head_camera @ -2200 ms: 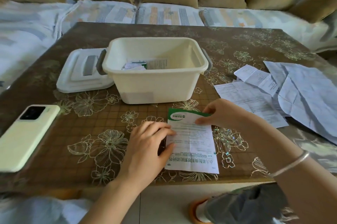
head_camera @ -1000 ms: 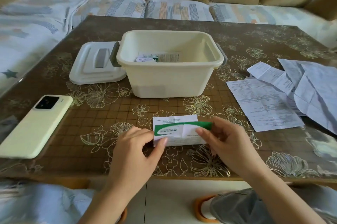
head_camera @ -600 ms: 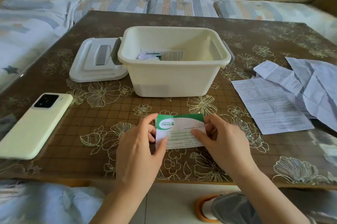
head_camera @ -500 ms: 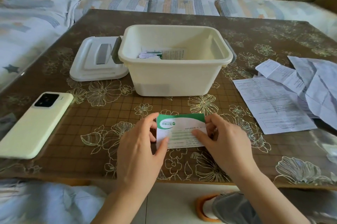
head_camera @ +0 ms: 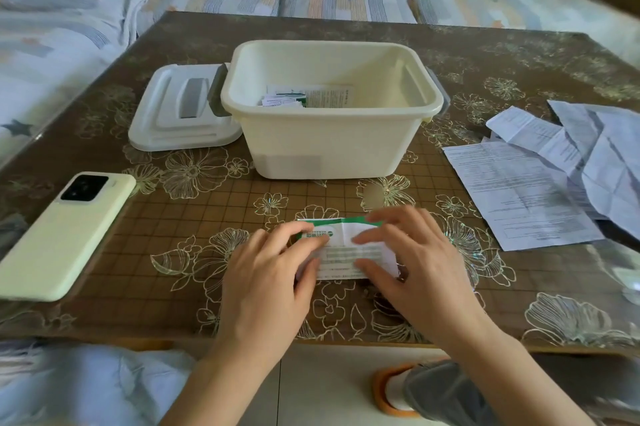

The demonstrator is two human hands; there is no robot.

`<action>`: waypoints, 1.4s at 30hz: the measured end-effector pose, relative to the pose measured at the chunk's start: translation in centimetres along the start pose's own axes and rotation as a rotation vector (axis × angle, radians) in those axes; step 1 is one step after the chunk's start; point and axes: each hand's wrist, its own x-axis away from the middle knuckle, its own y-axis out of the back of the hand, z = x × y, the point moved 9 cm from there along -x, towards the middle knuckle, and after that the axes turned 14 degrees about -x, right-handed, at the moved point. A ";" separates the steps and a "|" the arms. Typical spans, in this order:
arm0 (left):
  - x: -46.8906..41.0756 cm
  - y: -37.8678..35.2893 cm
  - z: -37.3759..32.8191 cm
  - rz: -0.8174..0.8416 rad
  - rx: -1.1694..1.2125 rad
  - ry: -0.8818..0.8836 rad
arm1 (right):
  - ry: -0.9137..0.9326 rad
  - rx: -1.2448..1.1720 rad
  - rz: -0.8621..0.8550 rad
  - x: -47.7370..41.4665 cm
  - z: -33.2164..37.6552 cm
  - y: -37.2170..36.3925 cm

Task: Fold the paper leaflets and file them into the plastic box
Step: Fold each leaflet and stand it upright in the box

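Pressing the folded leaflet (head_camera: 346,254) flat near the desk's (head_camera: 180,211) front edge, the left hand (head_camera: 268,273) and right hand (head_camera: 415,266) are lying with fingers extended. A strip of desk is showing between the leaflet and the plastic box (head_camera: 329,148) behind it. Loose leaflets (head_camera: 519,190) are lying at the right edge and a phone (head_camera: 65,235) at the left.

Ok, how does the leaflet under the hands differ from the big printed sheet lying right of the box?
The leaflet is folded small; the sheet lies opened out, far larger. The leaflet carries a green band; the sheet shows only dark print. The left hand and right hand press the leaflet; no hand touches the sheet. Both are white printed paper on the table.
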 end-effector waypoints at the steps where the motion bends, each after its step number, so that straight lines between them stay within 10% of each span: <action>1: -0.1 -0.1 0.0 0.017 -0.006 -0.008 | 0.056 -0.029 0.052 0.0 0.2 -0.5; 12: -0.4 0.1 0.3 0.055 0.049 -0.065 | 0.237 -0.040 0.139 0.0 1.2 -1.1; 27: -1.2 1.6 -2.7 -0.014 -0.153 -0.620 | 0.341 0.071 0.199 -0.1 2.2 -0.8; 36: -2.3 2.0 -2.2 0.014 -0.116 -0.524 | 0.357 0.168 0.243 -1.0 2.7 -1.2; 42: -2.5 2.2 -0.2 -0.015 0.107 -0.246 | 0.057 -0.141 0.060 -1.3 0.5 0.4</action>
